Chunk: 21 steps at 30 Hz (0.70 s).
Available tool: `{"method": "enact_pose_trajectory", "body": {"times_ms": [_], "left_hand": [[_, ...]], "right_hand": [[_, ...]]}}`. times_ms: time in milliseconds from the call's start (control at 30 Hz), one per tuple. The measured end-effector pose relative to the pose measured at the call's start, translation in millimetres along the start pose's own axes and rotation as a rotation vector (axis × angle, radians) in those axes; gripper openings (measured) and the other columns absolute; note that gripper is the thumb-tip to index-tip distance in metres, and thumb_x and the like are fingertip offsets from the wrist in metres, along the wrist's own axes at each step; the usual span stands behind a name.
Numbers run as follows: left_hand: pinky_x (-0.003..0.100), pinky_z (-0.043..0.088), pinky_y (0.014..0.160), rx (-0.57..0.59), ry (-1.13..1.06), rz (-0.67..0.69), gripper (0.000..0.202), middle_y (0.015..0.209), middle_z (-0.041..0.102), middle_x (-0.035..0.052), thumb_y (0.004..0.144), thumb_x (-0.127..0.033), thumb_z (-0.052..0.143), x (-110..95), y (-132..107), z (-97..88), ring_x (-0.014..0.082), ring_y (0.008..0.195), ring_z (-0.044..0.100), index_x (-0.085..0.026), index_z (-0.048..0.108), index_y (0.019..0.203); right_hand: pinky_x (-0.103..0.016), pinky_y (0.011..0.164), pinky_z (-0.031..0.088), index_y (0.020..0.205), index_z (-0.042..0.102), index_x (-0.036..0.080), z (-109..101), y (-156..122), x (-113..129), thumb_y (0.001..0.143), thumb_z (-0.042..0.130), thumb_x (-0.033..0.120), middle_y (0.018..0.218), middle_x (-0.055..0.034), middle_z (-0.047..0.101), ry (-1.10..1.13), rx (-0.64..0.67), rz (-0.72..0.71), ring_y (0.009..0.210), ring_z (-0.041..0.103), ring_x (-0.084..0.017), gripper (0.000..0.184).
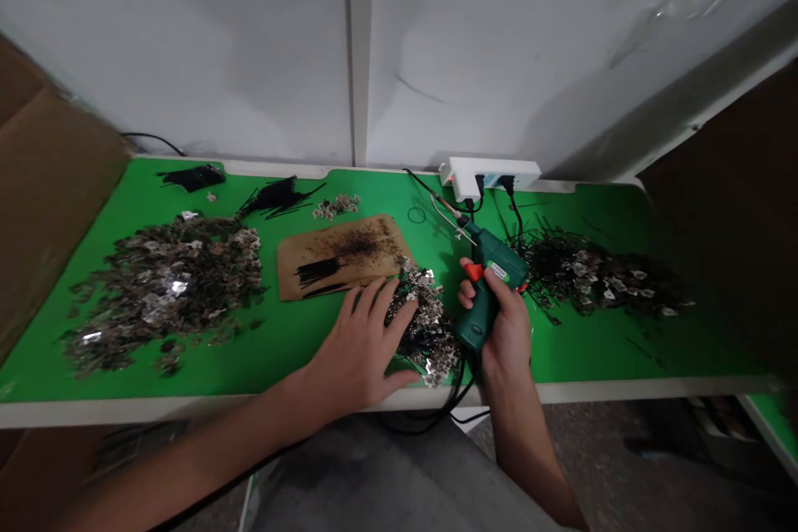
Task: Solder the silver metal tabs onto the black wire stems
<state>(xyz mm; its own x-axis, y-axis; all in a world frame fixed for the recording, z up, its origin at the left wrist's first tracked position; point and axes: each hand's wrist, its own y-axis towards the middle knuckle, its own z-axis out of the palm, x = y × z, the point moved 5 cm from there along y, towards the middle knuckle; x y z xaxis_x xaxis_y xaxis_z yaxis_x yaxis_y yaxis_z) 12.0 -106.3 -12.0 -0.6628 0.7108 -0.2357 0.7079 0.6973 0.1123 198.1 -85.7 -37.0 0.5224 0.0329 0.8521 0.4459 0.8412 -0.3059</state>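
Note:
My right hand is wrapped around the handle of a green soldering gun with a red trigger. Its thin metal tip points up and to the left. My left hand lies with fingers spread at the left edge of a heap of small metal pieces, its fingertips touching or just over them. Just beyond those fingers is a brown board, scorched with dark specks. A bundle of short black wires lies on it.
Larger heaps of metal pieces lie at left and, mixed with black wires, at right. Black wire bundles and a small metal cluster sit behind. A white power strip stands against the wall; cables hang over the front edge.

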Motion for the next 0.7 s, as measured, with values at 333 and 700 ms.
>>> {"method": "enact_pose_trajectory", "body": {"times_ms": [333, 700], "left_hand": [[0.05, 0.05, 0.092, 0.061, 0.128, 0.06, 0.047, 0.136, 0.053, 0.0258, 0.088, -0.046, 0.069, -2.8, 14.7, 5.0, 0.0385, 0.119, 0.056, -0.018, 0.06, 0.126], [0.045, 0.052, 0.088, -0.087, 0.224, 0.159, 0.038, 0.128, 0.056, 0.0245, 0.096, -0.038, 0.061, 4.6, 15.5, 25.2, 0.0338, 0.113, 0.057, -0.014, 0.054, 0.125]], "right_hand": [[-0.021, 0.045, 0.041, 0.083, 0.071, 0.018, 0.4, -0.3, 1.8, 0.066, 0.086, 0.031, 0.092, -0.0054, 0.075, 0.039, -0.026, -0.007, 0.056, 0.052, -0.009, 0.026], [-0.02, 0.045, 0.041, 0.081, 0.072, 0.015, -1.8, -0.2, 0.9, 0.063, 0.087, 0.03, 0.091, -0.0068, 0.075, 0.06, -0.057, 0.004, 0.055, 0.053, -0.008, 0.028]]}}
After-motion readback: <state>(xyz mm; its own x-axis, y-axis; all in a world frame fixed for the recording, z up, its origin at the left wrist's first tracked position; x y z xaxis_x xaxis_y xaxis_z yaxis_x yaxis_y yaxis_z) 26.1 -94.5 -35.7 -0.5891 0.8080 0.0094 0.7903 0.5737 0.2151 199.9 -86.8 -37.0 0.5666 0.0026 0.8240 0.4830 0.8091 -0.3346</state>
